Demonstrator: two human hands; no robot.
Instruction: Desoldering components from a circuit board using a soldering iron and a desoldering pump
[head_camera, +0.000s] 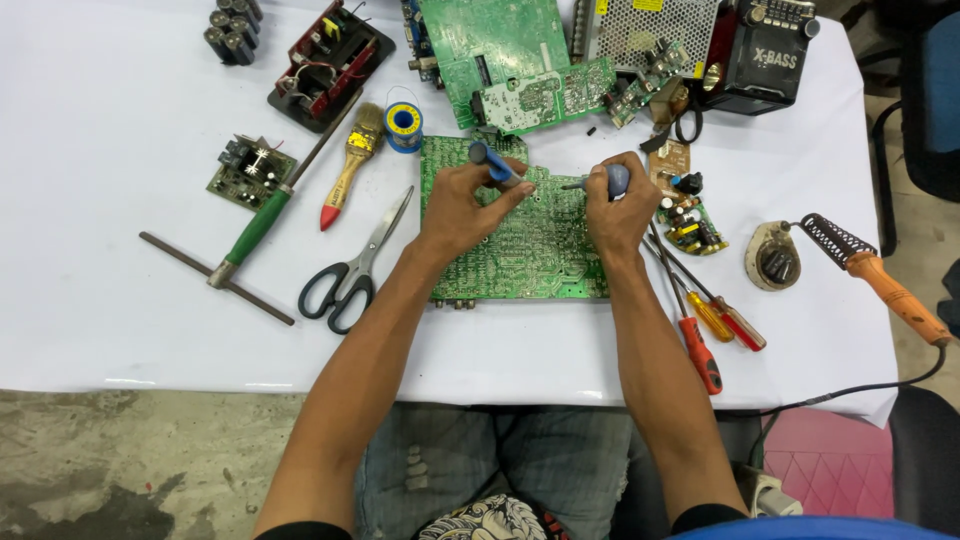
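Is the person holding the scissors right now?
No, the scissors lie untouched on the white table, left of the green circuit board that both hands work over.

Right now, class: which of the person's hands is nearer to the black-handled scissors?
Left. The left hand rests on the green circuit board, just right of the scissors. The right hand is farther right, across the board.
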